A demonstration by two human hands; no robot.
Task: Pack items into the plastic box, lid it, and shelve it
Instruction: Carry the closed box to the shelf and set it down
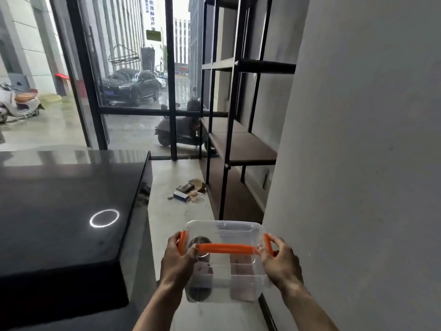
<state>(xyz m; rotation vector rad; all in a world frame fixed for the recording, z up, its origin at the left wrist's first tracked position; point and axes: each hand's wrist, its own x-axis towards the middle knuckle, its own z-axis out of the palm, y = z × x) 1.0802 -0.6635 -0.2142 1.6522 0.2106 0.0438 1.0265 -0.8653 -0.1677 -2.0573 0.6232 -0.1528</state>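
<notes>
Box [224, 261], of clear plastic with its lid on, is held in the air between both hands, low in the view and above the pale floor [176, 211]. It is gripped at its left end by the left hand [177, 260] and at its right end by the right hand [281, 261], the fingers being closed around the orange side clips. An orange handle [225, 248] is laid across the lid. Inside, a dark round thing and some pinkish things are seen, but they are blurred and cannot be named. A black shelf [245, 149] is placed ahead on the right, well apart from the box. A dark counter [59, 211] stands to the left.
</notes>
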